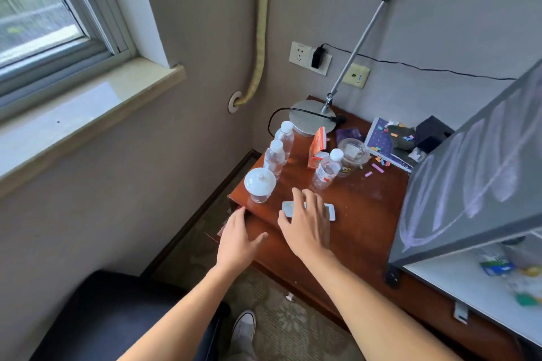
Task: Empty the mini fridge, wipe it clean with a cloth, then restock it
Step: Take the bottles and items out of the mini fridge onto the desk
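The grey mini fridge (469, 184) stands at the right of the wooden desk (366, 214). Its white door (475, 293) hangs open toward me, with blurred packets in the door shelf. Three clear water bottles (275, 158) (285, 135) (326, 168), an orange carton (317, 148), a glass jar (352, 157) and a white lidded cup (260, 184) stand on the desk. My right hand (308, 223) lies with spread fingers over a flat white pack (330, 211). My left hand (237, 240) is flat and open at the desk's left front corner, holding nothing.
A desk lamp's round base (311, 123) and its cable sit at the back of the desk. A purple notebook (384, 143), coloured scraps and a black box (431, 133) lie by the fridge. A black chair (117, 313) stands at lower left, under the window sill (88, 114).
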Demonstrator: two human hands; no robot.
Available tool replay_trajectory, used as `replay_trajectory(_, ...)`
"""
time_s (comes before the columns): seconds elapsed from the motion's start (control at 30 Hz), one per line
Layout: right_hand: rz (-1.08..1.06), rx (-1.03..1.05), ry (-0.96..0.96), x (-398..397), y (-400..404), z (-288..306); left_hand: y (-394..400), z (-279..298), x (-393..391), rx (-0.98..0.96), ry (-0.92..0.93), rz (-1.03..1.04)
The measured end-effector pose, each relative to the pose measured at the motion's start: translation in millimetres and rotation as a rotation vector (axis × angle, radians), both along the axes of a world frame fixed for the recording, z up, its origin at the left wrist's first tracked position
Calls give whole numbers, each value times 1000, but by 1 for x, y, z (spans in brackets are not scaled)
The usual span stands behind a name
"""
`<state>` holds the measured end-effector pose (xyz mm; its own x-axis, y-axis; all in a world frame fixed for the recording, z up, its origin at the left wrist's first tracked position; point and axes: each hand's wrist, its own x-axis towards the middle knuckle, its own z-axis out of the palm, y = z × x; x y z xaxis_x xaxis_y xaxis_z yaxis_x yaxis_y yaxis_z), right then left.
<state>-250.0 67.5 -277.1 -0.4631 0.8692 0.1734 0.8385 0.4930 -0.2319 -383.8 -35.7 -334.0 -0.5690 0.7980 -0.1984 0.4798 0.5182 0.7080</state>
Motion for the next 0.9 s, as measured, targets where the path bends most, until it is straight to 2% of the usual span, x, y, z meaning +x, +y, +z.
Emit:
replay_trajectory(0.17,-24,-11,14,66,-43,9,-35,17,73,-28,228,-123)
replay_trajectory(0.5,-165,34,57,231,-122,33,-65,62,225,68,481,-399)
replay_trajectory(0.73,-366,31,52,343,-144,33,-62,66,324,92,502,-618)
replay_trajectory(0.9,-503,-57,46,406,-138,25,-39,68,380,77,469,-776)
